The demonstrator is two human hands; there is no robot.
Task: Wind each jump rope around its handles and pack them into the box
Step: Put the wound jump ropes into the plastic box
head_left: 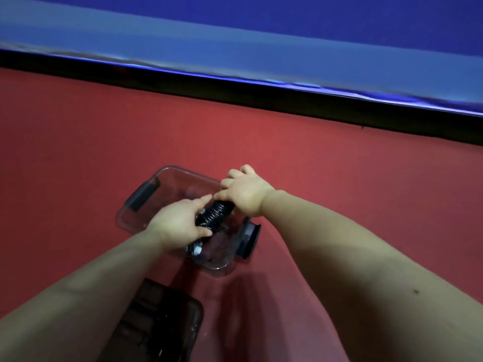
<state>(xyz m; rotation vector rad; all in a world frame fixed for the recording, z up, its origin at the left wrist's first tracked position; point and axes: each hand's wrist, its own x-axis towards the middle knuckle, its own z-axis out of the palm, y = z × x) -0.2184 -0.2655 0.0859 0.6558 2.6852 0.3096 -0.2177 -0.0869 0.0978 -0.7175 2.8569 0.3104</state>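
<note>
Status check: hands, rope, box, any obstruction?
Both grip the wound black jump rope: left hand, right hand. Bundle held at the open clear box, not released. Its dark lid off, lying beside it; nothing blocks the opening.

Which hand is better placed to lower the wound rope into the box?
Left, probably. The left hand grips the rope over the box opening; the right hand holds its far end at the rim.

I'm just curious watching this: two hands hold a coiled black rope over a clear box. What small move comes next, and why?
Probably lower the jump rope into the box and release it. The left hand and right hand both grip the wound bundle right over the open box, whose lid lies aside.
</note>
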